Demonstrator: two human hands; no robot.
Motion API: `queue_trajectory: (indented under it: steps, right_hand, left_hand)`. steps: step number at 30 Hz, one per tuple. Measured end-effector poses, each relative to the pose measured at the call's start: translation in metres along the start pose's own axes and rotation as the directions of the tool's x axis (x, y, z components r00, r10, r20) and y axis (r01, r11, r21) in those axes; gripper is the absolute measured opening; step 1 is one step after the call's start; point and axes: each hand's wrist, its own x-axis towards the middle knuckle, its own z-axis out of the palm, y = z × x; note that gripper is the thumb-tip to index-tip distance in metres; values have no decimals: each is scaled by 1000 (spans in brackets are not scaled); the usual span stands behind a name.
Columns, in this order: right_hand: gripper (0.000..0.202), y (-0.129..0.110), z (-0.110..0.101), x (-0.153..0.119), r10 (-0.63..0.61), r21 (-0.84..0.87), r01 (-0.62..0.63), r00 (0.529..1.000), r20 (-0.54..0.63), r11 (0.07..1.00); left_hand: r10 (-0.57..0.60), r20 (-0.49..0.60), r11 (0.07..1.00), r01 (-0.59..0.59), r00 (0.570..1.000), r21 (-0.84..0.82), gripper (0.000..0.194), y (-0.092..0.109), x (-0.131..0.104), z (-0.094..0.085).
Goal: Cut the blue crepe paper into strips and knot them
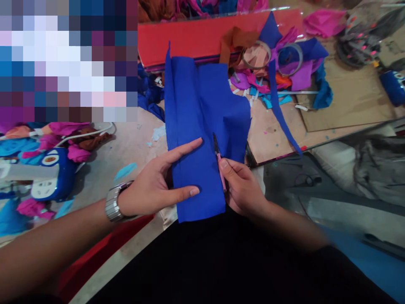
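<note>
In the head view, your left hand [155,181] spreads thumb and forefinger wide over the blue cloth [198,120], which reaches from your lap [196,261] to the worktable [267,145]; your right hand [245,183] is closed around pink-handled snips [217,151].

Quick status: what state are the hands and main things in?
Blue fabric: laid out, creased
Pink-handled tool: gripped, dark tip over the fabric; open or shut unclear
Left hand: open, thumb and forefinger over the fabric
Right hand: closed around the tool
Blue strip: loose, slightly curved
Wristwatch: worn
Cardboard: lying flat
</note>
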Motion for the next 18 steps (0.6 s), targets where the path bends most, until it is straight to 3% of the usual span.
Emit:
queue_trajectory:
  steps: [13, 18]
  right_hand:
    - [46, -2, 0, 0, -1, 6, 1, 1000, -12, 1000]
    - [41, 0, -3, -3, 24, 13, -24, 1000, 9, 1000]
  left_hand:
    - [12, -37, 997, -10, 999, 72, 85, 0, 0, -3]
    - [-33, -152, 994, 16, 988, -112, 66, -8, 11, -10]
